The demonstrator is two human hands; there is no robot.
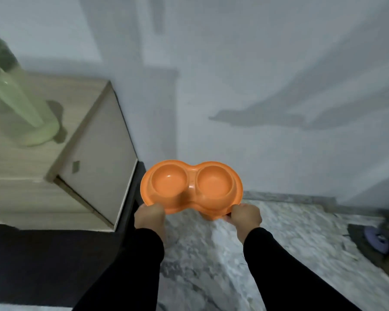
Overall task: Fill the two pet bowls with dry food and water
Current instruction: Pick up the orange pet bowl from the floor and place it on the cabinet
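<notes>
Head view: a grey wall and marble floor frame a wooden cabinet; above the floor, an empty orange double bowl is clamped at its near rim by the left hand and right hand. Tilting it later, once filled, would likely spill.

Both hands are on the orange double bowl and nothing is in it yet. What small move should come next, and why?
Probably set the orange double bowl down flat, likely on the wooden cabinet to the left. The left hand and right hand each grip its near rim, holding it in the air above the marble floor, and both wells look empty; filling needs a free hand.
</notes>
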